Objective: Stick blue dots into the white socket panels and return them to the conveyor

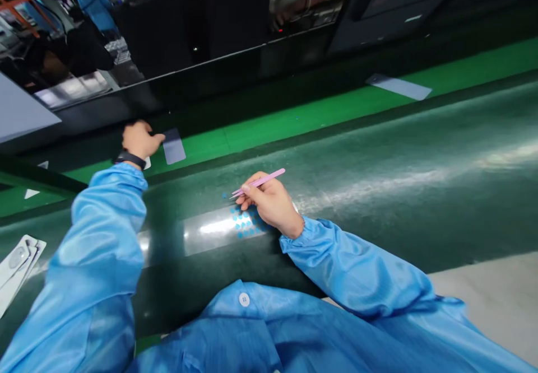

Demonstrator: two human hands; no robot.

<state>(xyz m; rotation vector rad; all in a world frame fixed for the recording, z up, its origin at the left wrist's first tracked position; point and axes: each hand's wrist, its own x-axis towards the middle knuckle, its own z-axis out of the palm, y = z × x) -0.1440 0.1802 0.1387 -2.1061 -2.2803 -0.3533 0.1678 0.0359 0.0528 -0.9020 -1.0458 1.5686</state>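
Observation:
Pink tweezers [269, 177] are held in my right hand [275, 202], with their tips pointing left and down. Near the tips, one small blue sticker [224, 195] lies apart on the dark green surface. Below the hand is a shiny clear sheet [205, 233] carrying rows of small blue stickers, partly covered by the hand. My left hand [140, 139], with a dark wristband, reaches over the green strip. Its thumb is stretched out beside a grey flat panel [174, 147], and its other fingers are slightly curled. Nothing shows in that hand. Whether the thumb touches the panel is unclear.
Another grey panel [401, 87] lies on the green strip [319, 116] at the right. White flat parts [20, 261] are stacked at far left. Beyond the strip stands a dark glossy barrier [218, 37]. A green bar [42, 176] crosses the left side.

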